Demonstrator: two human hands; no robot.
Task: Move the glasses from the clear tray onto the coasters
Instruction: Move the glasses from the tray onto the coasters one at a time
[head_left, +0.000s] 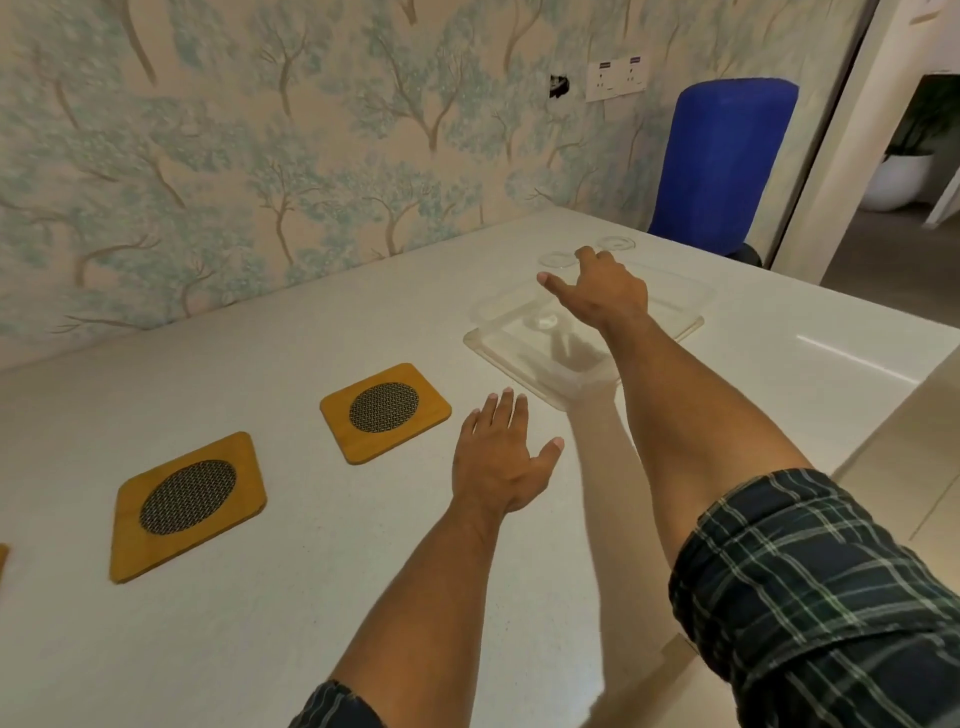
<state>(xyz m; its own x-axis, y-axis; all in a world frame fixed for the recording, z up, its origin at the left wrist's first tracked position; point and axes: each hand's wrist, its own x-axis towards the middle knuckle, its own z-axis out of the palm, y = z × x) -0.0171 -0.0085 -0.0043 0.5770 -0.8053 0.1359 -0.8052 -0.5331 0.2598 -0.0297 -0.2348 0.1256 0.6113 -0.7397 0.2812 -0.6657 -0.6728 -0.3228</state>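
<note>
So we're right at the start of this one, nothing is on the coasters yet. Our right hand (602, 291) is stretched out over the tray (519, 353), fingers spread and heading for the glasses; it isn't closed on anything as far as we can tell. Our left hand (498, 462) is flat and open on the bench (260, 623), just resting between the tray and the nearer coaster (385, 410).

The glasses are hard to make out since they're clear against a clear tray. We can see two rims past our fingertips: one glass (558, 260) right by the thumb and index, and a second glass (616, 242) a bit further back. There's a roundish glint lower in the tray too, but we can't tell what it is.

Handling-wise, we'd guess these are light, rigid, smooth and easy to chip, and they'll slide on that slick tray if nudged. Probably best to wrap fingers around the side wall below the rim instead of pinching the lip, then lift straight up.

Two coasters are empty, the second coaster (187, 504) sitting further left, well apart from the tray. A sliver of a third shows at the left edge.
</note>
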